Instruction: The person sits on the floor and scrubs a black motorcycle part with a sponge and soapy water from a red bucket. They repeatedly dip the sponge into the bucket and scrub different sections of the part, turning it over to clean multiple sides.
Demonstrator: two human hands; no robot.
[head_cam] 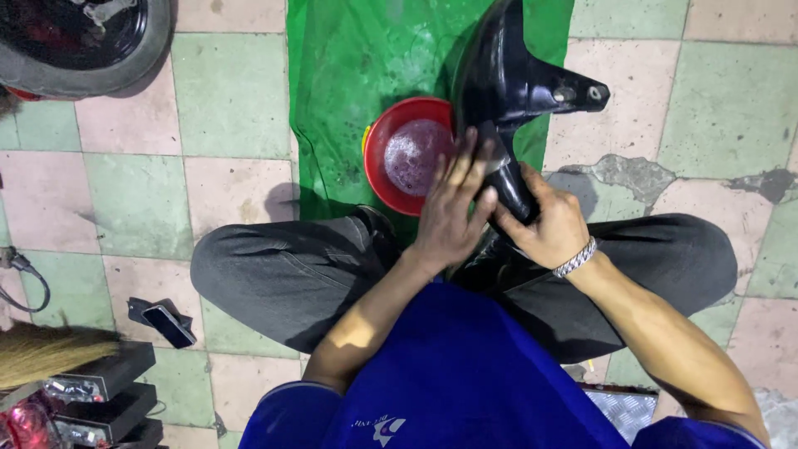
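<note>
I squat over a black plastic motorbike mudguard point(507, 75) that stands on end between my knees. My right hand point(549, 226), with a metal bracelet on the wrist, grips its narrow lower end. My left hand point(453, 208) lies flat against the same lower part, fingers spread, touching the black surface. Just behind my left hand sits a red bowl point(384, 145) holding foamy water, on a green plastic sheet point(349, 58).
The floor is pink and green tile, cracked at the right point(632, 170). A motorbike wheel point(83, 41) stands at the top left. A phone point(166, 324), a broom point(46, 349) and dark boxes point(108, 391) lie at the lower left. A metal tread plate point(623, 407) shows at the bottom right.
</note>
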